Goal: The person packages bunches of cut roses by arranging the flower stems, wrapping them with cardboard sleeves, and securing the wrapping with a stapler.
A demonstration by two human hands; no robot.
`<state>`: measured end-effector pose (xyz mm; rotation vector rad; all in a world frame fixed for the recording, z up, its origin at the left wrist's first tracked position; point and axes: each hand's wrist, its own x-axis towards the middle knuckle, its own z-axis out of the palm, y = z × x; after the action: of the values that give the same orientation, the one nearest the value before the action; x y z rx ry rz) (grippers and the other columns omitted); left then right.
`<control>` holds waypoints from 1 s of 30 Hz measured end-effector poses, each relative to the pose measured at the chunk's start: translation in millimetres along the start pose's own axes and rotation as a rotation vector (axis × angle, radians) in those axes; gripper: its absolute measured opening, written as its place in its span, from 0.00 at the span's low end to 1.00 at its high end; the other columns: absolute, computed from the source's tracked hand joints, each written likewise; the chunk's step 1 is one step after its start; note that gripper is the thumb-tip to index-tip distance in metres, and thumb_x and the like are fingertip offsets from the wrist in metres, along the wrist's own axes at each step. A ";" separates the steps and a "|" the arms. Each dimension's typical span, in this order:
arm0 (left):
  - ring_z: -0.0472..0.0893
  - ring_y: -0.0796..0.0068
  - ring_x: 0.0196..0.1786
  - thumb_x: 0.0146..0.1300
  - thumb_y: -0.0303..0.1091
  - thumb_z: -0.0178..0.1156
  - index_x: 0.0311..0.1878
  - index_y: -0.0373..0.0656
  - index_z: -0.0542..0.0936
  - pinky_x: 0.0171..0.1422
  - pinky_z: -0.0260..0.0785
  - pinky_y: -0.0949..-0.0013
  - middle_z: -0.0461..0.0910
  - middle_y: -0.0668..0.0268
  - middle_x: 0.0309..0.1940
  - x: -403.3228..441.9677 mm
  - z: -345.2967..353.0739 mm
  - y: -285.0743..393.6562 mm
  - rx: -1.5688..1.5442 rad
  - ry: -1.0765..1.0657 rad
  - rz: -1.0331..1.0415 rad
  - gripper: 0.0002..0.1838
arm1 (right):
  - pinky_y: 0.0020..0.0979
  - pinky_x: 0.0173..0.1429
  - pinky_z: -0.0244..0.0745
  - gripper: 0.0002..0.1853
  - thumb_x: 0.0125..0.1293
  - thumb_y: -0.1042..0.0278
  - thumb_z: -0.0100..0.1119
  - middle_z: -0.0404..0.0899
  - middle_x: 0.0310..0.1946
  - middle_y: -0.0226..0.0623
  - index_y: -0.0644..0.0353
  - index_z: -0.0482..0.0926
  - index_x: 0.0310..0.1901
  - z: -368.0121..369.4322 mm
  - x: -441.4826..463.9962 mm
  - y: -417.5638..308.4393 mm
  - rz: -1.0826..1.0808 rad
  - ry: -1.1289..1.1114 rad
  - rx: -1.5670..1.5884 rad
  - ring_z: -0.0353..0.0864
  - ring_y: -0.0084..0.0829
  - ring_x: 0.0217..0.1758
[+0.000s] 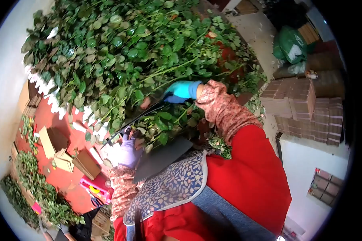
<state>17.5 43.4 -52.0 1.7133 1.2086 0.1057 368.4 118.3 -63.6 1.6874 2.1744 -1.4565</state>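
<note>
My right hand (183, 91), in a teal and blue glove, is closed round one end of a long thin black strip (138, 117), above a heap of green leafy stems (120, 52). The strip slants down to the left. Close to its far end is my left hand (128, 152), in a lilac glove with dark fingertips. Its fingers look stretched out and a little apart, touching the leaves by the white flower heads (102, 130). Between my arms, against my apron (169, 180), lies a flat dark sheet (161, 158).
Cardboard pieces (54, 146) and a pink container (96, 188) lie on the red surface (68, 128) at left. More leafy stems (46, 188) are at lower left, near another person's hand (66, 231). Stacked cardboard (291, 98) and a green sack (289, 45) stand at right.
</note>
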 end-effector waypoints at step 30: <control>0.80 0.54 0.42 0.52 0.26 0.65 0.53 0.38 0.75 0.45 0.75 0.62 0.82 0.55 0.45 -14.4 0.3 5.6 -0.464 -0.006 -0.122 0.23 | 0.46 0.44 0.75 0.28 0.57 0.80 0.56 0.79 0.40 0.50 0.54 0.74 0.62 -42.9 8.6 20.6 -0.169 0.174 -0.392 0.80 0.49 0.41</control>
<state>14.2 32.4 -41.7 1.2339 1.1724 0.2834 401.6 152.9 -57.2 1.5730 2.5364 -0.8510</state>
